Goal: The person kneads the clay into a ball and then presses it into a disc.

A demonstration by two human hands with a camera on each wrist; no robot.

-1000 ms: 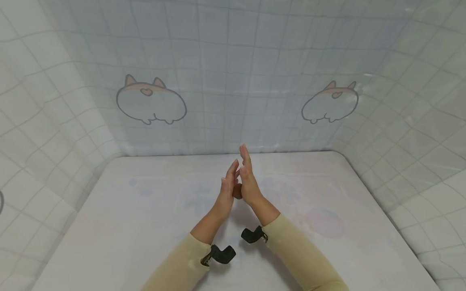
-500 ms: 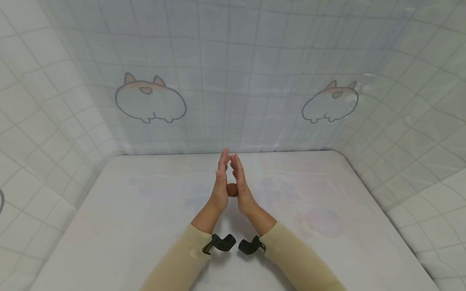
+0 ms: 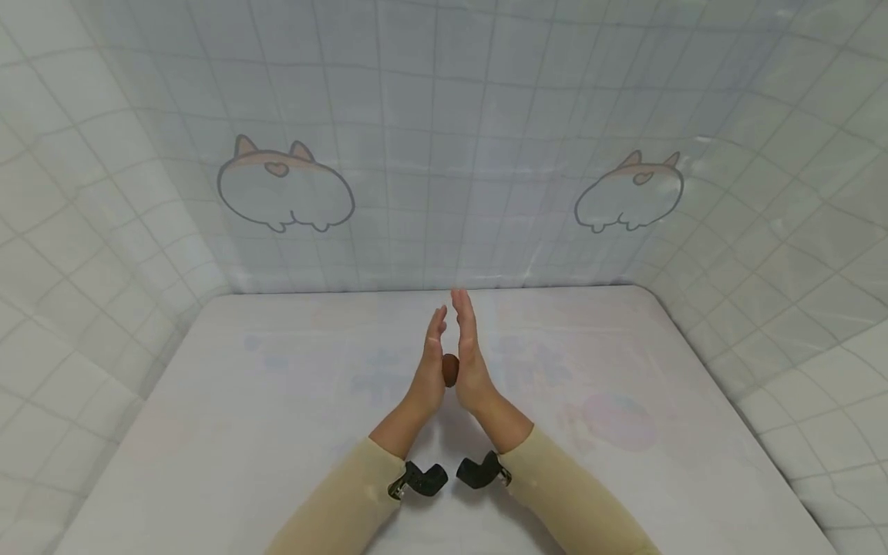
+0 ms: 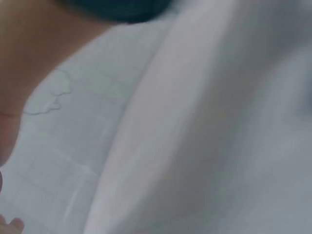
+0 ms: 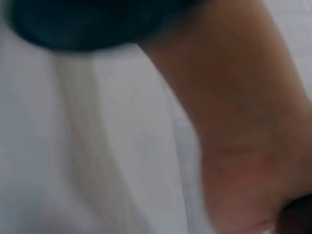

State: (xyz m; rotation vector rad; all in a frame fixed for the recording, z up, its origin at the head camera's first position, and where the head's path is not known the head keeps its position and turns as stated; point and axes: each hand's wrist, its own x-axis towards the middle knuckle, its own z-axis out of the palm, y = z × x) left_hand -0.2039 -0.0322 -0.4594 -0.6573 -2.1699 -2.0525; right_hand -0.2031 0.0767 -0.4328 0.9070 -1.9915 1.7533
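A small brown lump [image 3: 450, 371], oval and like modelling clay, sits between my two palms in the head view. My left hand [image 3: 428, 375] presses it from the left with straight fingers. From the other side my right hand [image 3: 473, 371] presses too, its fingertips reaching farther forward than the left ones. Both hands stand on edge, palms facing, above the table. In the right wrist view the heel of my right hand [image 5: 239, 195] shows beside the dark edge of the lump [image 5: 296, 217]. Only the wrist and part of my left hand [image 4: 7, 131] show in the left wrist view.
A pale table [image 3: 229, 432] with faint printed patterns lies under the hands. Behind it and along both sides hangs a white gridded sheet [image 3: 444, 154] with cartoon animal drawings. Black wrist cameras [image 3: 426, 479] stick out from both light sleeves [image 3: 347, 493].
The hands have slid against each other: the left fingertips came forward, then drew back while the right ones moved forward. Between the palms the lump has turned from round-looking to narrower and oval.
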